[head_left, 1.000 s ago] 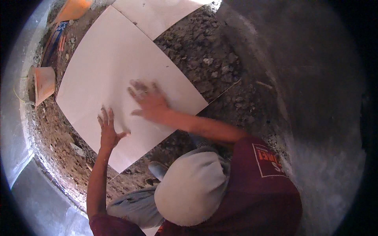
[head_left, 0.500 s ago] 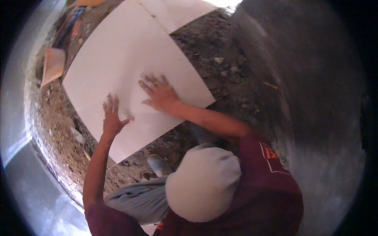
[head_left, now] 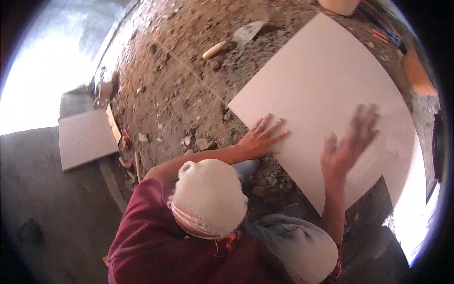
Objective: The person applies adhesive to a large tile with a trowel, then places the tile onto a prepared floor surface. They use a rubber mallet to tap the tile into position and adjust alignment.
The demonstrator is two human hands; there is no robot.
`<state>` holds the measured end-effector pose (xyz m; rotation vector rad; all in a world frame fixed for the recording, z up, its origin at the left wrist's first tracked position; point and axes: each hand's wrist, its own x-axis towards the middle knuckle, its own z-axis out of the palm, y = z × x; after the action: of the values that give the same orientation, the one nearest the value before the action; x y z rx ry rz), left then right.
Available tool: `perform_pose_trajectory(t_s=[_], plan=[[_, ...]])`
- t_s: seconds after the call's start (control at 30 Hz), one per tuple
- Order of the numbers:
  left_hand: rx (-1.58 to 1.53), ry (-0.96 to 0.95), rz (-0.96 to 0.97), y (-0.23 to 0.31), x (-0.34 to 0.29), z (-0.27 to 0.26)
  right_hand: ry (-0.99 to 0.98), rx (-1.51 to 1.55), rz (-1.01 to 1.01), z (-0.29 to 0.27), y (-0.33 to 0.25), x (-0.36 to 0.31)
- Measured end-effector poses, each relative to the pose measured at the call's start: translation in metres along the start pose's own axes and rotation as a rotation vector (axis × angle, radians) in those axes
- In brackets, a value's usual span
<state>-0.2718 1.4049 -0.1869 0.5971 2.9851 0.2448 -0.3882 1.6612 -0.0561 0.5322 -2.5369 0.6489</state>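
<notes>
- Pale slab [head_left: 321,85]: flat, thin-looking, straight-edged, one corner toward the trowel; lies on rough brown soil [head_left: 161,94].
- Left hand [head_left: 261,138]: fingers spread, gripping nothing, laid across the slab's near-left edge.
- Right hand [head_left: 350,142]: fingers extended, thumb apart, nothing grasped; over the slab, blurred. Contact cannot be told.
- Judgement: open palms suit so broad a sheet; load both sides evenly, since pressing one corner may rock it. Keep fingertips from under the edge.
- Judgement: sight the edge against the thin string [head_left: 194,75] running toward the left corner.
- Textures: slab smooth, matte; soil crumbly, stony; trowel blade [head_left: 249,32] pale, flat, its handle [head_left: 214,50] rounded, tan.
- Far left: squarish, grey, fine-ribbed panel [head_left: 89,138].
</notes>
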Motion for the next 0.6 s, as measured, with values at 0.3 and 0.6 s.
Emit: perform_pose_trajectory(t_s=[0.3, 0.6], plan=[[-0.011, -0.067, -0.012, 0.007, 0.020, -0.022, -0.249, -0.184, 0.258, 0.066, 0.073, -0.027], [0.076, -0.440, 0.692, 0.081, 0.093, -0.015, -0.145, -0.181, 0.545, -0.025, 0.079, -0.118]])
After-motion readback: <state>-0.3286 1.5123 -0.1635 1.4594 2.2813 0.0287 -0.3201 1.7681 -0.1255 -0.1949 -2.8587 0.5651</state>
